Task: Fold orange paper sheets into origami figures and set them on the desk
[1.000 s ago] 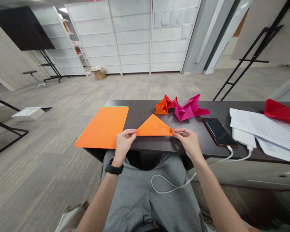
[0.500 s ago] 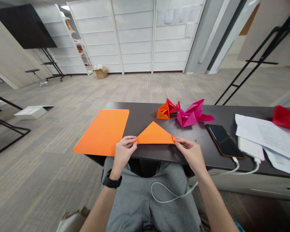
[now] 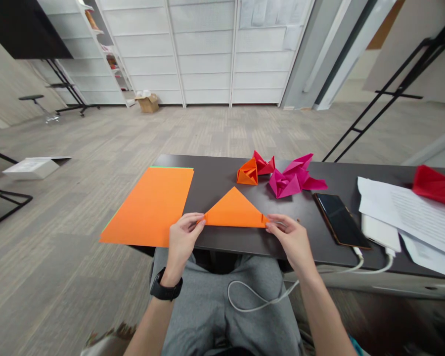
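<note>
The left grip (image 3: 183, 237) pinches one end of a folded orange triangle (image 3: 234, 210) between thumb and fingers, with hardly any gap beyond the paper's thickness. The right grip (image 3: 292, 240) pinches the opposite end in the same narrow way, and a small crease shows beside those fingertips. The triangle lies at the centre of the frame, apex toward the top, its long edge toward the person; whether that edge rests on the surface (image 3: 215, 173) or is held slightly clear is hard to tell.

With only the tips pinched, an uneven pull could drag the folds out of line or tear a corner, and pressing one end harder could set a crooked crease. A loosened pinch might let the folded ends spring apart.

Just beside the left grip, the stack of orange sheets (image 3: 152, 207) overhangs the surface at the left of the frame; a nudge from that hand could slide sheets off. Above the triangle sit a folded orange piece (image 3: 247, 173), a folded red piece (image 3: 265, 165) and a folded magenta piece (image 3: 294, 178), near enough to be knocked by a forward reach. At lower right, a white cable (image 3: 278, 300) passes by the right forearm; snagging it could tug the phone (image 3: 341, 217).
</note>
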A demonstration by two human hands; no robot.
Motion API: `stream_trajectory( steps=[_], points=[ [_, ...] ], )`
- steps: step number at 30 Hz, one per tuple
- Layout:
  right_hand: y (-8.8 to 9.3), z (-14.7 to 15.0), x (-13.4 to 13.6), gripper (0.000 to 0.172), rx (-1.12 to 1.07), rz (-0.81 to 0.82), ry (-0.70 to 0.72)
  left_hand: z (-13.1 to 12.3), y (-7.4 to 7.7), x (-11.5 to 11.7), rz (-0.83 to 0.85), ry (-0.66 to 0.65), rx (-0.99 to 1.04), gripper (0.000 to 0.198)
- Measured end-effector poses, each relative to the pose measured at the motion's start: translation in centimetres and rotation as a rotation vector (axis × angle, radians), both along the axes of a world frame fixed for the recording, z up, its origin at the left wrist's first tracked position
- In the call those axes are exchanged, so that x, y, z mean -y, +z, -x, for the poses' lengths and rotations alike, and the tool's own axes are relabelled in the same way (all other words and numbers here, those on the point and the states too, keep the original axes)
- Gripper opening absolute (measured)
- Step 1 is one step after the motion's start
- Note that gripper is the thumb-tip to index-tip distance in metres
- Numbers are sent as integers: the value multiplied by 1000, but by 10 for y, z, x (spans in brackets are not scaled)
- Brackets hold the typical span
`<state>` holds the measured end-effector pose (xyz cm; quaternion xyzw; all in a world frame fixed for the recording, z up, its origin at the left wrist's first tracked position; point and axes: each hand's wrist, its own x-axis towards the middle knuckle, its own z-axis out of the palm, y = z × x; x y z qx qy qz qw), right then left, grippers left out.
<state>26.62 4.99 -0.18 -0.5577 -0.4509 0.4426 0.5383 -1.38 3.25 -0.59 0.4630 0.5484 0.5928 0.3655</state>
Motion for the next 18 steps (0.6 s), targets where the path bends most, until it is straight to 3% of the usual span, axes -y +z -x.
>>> stream_trajectory(
  steps=[9,18],
  points=[
    [5,3,-1,45,-35,14,1,1,-4,-1,-7,1,12,16],
    [3,-6,-5,51,69,37,141,0,-3,-2,53,-29,21,25]
  ],
)
